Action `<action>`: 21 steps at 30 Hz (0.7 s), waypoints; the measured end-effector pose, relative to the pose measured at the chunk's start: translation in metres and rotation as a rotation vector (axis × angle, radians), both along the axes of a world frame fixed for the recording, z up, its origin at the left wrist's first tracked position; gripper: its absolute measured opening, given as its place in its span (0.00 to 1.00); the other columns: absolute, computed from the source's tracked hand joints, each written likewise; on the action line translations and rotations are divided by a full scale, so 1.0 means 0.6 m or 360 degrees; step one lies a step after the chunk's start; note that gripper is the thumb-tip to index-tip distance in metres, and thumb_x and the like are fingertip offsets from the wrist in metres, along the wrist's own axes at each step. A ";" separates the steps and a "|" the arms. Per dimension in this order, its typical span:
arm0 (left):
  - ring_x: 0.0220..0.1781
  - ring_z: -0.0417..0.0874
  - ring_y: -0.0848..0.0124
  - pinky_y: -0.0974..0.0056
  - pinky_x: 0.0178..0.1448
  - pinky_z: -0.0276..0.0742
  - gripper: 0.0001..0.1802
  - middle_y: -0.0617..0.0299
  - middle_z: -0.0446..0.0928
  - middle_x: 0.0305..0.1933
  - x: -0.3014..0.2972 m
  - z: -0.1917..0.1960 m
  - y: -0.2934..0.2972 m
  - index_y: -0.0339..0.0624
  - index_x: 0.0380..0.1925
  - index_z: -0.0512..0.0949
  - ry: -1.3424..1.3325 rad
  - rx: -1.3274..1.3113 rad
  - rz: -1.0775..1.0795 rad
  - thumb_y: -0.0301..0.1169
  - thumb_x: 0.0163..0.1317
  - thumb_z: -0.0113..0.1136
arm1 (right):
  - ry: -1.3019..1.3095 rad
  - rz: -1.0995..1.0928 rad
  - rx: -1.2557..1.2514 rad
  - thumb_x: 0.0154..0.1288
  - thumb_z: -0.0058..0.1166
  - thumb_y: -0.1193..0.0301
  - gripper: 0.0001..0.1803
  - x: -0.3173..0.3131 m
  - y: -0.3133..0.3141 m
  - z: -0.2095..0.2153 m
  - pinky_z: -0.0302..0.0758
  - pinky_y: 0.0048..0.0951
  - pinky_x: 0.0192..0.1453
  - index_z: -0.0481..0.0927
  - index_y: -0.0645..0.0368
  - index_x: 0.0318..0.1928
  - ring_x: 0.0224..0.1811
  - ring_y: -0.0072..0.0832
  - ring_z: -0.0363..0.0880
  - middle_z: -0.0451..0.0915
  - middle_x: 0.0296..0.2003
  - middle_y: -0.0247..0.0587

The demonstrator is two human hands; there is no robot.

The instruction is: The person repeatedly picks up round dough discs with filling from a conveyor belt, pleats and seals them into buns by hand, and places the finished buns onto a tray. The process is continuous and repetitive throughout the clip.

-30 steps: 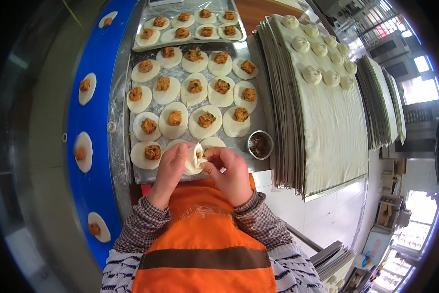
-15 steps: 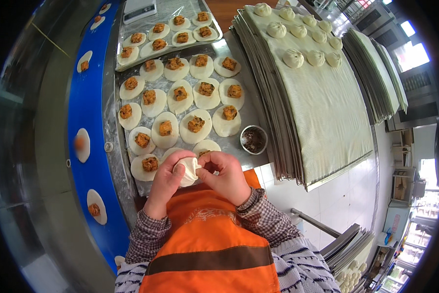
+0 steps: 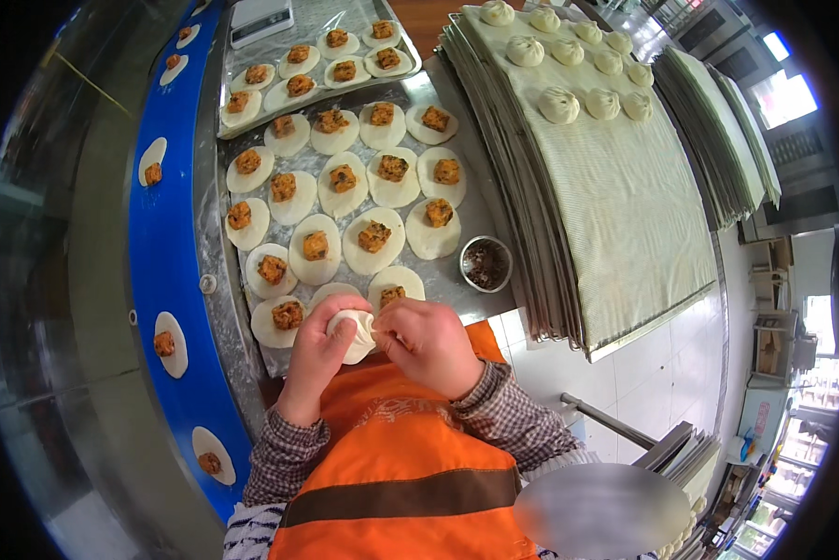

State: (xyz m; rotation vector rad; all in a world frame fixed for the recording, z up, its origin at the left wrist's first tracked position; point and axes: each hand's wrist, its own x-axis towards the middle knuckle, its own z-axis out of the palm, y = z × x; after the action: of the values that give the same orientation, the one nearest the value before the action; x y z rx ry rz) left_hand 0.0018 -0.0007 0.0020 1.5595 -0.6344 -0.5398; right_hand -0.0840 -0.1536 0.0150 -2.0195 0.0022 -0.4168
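Observation:
A half-pleated white bun [image 3: 353,336] sits in my left hand [image 3: 315,359], the fingers curled around its side and the thumb over its front. My right hand [image 3: 430,347] pinches the bun's gathered dough edge from the right; its fingertips partly hide that spot. Just beyond my hands, flat dough wrappers [image 3: 323,273] with cubes of orange-brown filling [image 3: 373,237] lie in rows on a floured metal table [image 3: 480,210]. The wrapper nearest my left hand is partly covered by it.
On the left runs a blue conveyor belt [image 3: 172,252] carrying filled wrappers. A metal bowl [image 3: 486,264] with dark bits stands at the table's right. Stacked trays [image 3: 625,224] hold pleated buns [image 3: 559,105] at the far end. A white scale [image 3: 260,21] rests at the back.
My right fingers have shifted slightly along the bun's edge, and more pleats show on it. Wrappers on the blue belt have moved nearer to me.

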 end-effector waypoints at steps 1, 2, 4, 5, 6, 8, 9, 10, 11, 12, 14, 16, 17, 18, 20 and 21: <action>0.37 0.75 0.78 0.72 0.44 0.70 0.27 0.66 0.75 0.36 0.002 0.001 0.005 0.37 0.41 0.75 0.0229 0.0023 -0.0022 0.52 0.71 0.40 | -0.0076 -0.0002 -0.0133 0.55 0.60 0.79 0.07 0.000 0.002 0.004 0.74 0.26 0.30 0.77 0.63 0.35 0.26 0.27 0.77 0.78 0.26 0.39; 0.37 0.74 0.78 0.72 0.45 0.70 0.27 0.65 0.75 0.36 0.004 0.001 0.009 0.36 0.41 0.75 0.0460 0.0043 -0.0046 0.52 0.71 0.40 | -0.0150 -0.0005 -0.0270 0.55 0.61 0.79 0.07 -0.001 0.003 0.009 0.74 0.24 0.31 0.77 0.64 0.34 0.26 0.24 0.77 0.78 0.26 0.38; 0.38 0.75 0.77 0.71 0.45 0.70 0.26 0.65 0.75 0.36 0.014 -0.013 0.018 0.36 0.41 0.75 0.0526 0.0064 -0.0099 0.51 0.71 0.41 | 0.0233 -0.0040 0.0245 0.55 0.61 0.79 0.07 -0.001 0.010 0.029 0.74 0.24 0.31 0.77 0.64 0.35 0.27 0.24 0.78 0.78 0.26 0.38; 0.38 0.75 0.77 0.71 0.46 0.70 0.26 0.65 0.75 0.36 0.018 -0.018 0.021 0.36 0.40 0.75 0.0558 0.0077 -0.0129 0.50 0.71 0.42 | 0.0424 -0.0061 0.0504 0.55 0.61 0.79 0.07 -0.002 0.013 0.033 0.74 0.25 0.31 0.77 0.65 0.35 0.28 0.24 0.78 0.78 0.25 0.38; 0.37 0.75 0.78 0.73 0.43 0.70 0.26 0.65 0.75 0.36 0.019 -0.020 0.022 0.37 0.41 0.75 0.0646 0.0053 -0.0158 0.51 0.70 0.43 | 0.0430 -0.0039 0.0500 0.56 0.60 0.79 0.07 -0.004 0.013 0.032 0.74 0.25 0.32 0.77 0.64 0.35 0.27 0.24 0.78 0.78 0.26 0.39; 0.35 0.74 0.80 0.75 0.38 0.70 0.26 0.66 0.75 0.36 0.020 -0.020 0.024 0.38 0.42 0.75 0.0822 0.0001 -0.0214 0.53 0.68 0.46 | 0.0442 0.0006 0.0489 0.58 0.59 0.78 0.05 -0.007 0.010 0.029 0.75 0.24 0.32 0.77 0.64 0.35 0.26 0.26 0.79 0.80 0.27 0.40; 0.33 0.73 0.81 0.77 0.35 0.69 0.26 0.66 0.75 0.36 0.016 -0.006 0.017 0.39 0.42 0.75 0.0696 -0.0063 -0.0194 0.54 0.67 0.47 | 0.0484 0.0004 0.0646 0.59 0.59 0.78 0.05 -0.008 0.008 0.021 0.74 0.23 0.32 0.77 0.65 0.35 0.26 0.24 0.79 0.80 0.26 0.39; 0.32 0.73 0.83 0.78 0.31 0.67 0.27 0.67 0.74 0.36 0.008 0.019 0.008 0.39 0.43 0.75 0.0570 -0.0127 -0.0174 0.55 0.66 0.48 | 0.0524 0.0003 0.0804 0.60 0.59 0.77 0.05 -0.010 0.005 0.009 0.74 0.22 0.32 0.78 0.65 0.36 0.26 0.21 0.79 0.80 0.26 0.38; 0.30 0.72 0.84 0.79 0.28 0.66 0.27 0.67 0.74 0.35 0.004 0.034 0.004 0.40 0.43 0.75 0.0445 -0.0192 -0.0145 0.56 0.65 0.49 | 0.0567 0.0010 0.0962 0.60 0.59 0.76 0.06 -0.009 0.004 0.004 0.74 0.20 0.32 0.78 0.66 0.36 0.27 0.19 0.79 0.80 0.26 0.36; 0.28 0.72 0.83 0.79 0.26 0.65 0.30 0.66 0.75 0.36 0.006 0.030 0.008 0.39 0.44 0.74 0.0389 -0.0144 -0.0153 0.58 0.64 0.49 | 0.0597 0.0051 0.1125 0.61 0.58 0.76 0.06 -0.007 0.003 0.006 0.74 0.20 0.32 0.78 0.66 0.37 0.27 0.19 0.79 0.81 0.26 0.35; 0.25 0.73 0.81 0.78 0.23 0.64 0.35 0.64 0.76 0.37 0.011 0.018 0.017 0.39 0.44 0.74 0.0275 -0.0048 -0.0167 0.63 0.61 0.47 | 0.0657 0.0138 0.1453 0.63 0.57 0.76 0.06 -0.002 0.000 0.012 0.74 0.18 0.31 0.79 0.67 0.37 0.29 0.17 0.79 0.81 0.27 0.34; 0.25 0.73 0.82 0.78 0.22 0.64 0.33 0.65 0.75 0.36 0.010 0.017 0.019 0.39 0.44 0.74 0.0330 -0.0064 -0.0135 0.61 0.62 0.48 | 0.0747 0.0174 0.1453 0.64 0.57 0.74 0.07 0.000 -0.007 0.014 0.74 0.18 0.32 0.79 0.67 0.38 0.30 0.17 0.79 0.81 0.30 0.34; 0.25 0.73 0.82 0.78 0.22 0.64 0.32 0.65 0.75 0.36 0.010 0.017 0.019 0.39 0.44 0.74 0.0358 -0.0074 -0.0121 0.61 0.62 0.48 | 0.0791 0.0189 0.1452 0.64 0.57 0.73 0.08 0.000 -0.008 0.014 0.75 0.17 0.32 0.79 0.67 0.39 0.31 0.17 0.79 0.81 0.31 0.34; 0.25 0.73 0.82 0.78 0.22 0.64 0.32 0.65 0.75 0.35 0.010 0.015 0.019 0.39 0.43 0.74 0.0306 -0.0086 -0.0114 0.60 0.63 0.48 | 0.0751 0.0162 0.1465 0.64 0.57 0.74 0.07 0.001 -0.004 0.012 0.75 0.18 0.32 0.79 0.67 0.38 0.30 0.19 0.80 0.81 0.31 0.35; 0.24 0.73 0.82 0.78 0.21 0.64 0.30 0.66 0.75 0.34 0.009 0.010 0.017 0.39 0.42 0.75 0.0203 -0.0109 -0.0103 0.58 0.65 0.46 | 0.0671 0.0107 0.1493 0.63 0.57 0.75 0.06 0.001 0.005 0.005 0.76 0.20 0.32 0.78 0.66 0.36 0.29 0.22 0.81 0.81 0.30 0.37; 0.24 0.73 0.81 0.77 0.22 0.65 0.29 0.65 0.75 0.33 0.009 0.012 0.016 0.39 0.41 0.75 0.0278 -0.0056 -0.0092 0.57 0.66 0.45 | 0.0514 0.0112 0.0970 0.61 0.58 0.76 0.06 0.002 0.004 0.009 0.76 0.22 0.32 0.78 0.65 0.36 0.28 0.24 0.81 0.81 0.29 0.38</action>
State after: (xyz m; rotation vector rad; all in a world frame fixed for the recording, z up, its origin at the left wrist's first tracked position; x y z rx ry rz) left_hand 0.0070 0.0091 0.0093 1.4461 -0.5537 -0.6969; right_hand -0.0826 -0.1513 0.0204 -1.4567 0.2299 -0.0266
